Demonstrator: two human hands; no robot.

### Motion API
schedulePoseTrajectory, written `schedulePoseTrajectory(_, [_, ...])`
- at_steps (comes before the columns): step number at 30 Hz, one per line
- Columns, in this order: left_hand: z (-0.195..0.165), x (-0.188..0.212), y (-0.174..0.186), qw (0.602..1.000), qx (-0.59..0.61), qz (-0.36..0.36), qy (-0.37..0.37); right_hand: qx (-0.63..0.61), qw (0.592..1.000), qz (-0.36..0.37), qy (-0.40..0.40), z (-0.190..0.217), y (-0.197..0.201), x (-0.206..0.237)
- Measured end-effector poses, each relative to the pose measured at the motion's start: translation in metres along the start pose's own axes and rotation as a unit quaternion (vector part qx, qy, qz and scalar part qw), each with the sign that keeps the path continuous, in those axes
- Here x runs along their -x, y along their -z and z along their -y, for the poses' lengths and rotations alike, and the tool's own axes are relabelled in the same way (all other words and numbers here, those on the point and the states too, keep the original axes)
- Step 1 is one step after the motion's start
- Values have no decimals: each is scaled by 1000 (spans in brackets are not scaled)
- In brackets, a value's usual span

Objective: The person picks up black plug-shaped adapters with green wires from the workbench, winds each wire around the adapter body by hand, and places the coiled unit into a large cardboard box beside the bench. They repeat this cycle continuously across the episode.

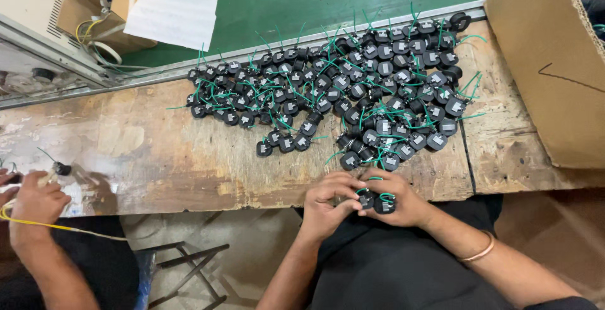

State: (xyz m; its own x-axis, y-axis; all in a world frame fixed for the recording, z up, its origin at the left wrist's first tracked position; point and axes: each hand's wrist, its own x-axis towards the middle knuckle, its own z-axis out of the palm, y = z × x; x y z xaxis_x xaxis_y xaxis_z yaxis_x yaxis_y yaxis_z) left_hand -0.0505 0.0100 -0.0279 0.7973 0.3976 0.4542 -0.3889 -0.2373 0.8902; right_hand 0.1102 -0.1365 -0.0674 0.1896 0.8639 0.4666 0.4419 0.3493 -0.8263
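My left hand [331,201] and my right hand [403,203] meet at the near edge of the worn wooden workbench [157,152]. Together they hold small round black parts with green wires [377,201]; one sits between the left fingertips, another rests in the right palm. Just beyond my hands lies a wide heap of the same black parts with green wires [353,96], spread across the bench's middle and right. My right wrist wears a thin bangle [479,251].
A co-worker's hand [34,206] at the left edge holds a tool over one black part [62,169], with a yellow cable [63,227] trailing. A big cardboard box [554,64] stands at right. A white paper sheet [170,17] lies beyond the bench's metal rail.
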Motion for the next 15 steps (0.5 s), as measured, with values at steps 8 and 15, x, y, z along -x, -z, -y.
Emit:
schedulePoseTrajectory(8, [12,8,8,976,-175,-124,-29,-25,999,29,6,20,6,-13])
schedulePoseTrajectory(15, [19,-17,67,852,-479,-209,-26,-86,996,30,10,12,13,-8])
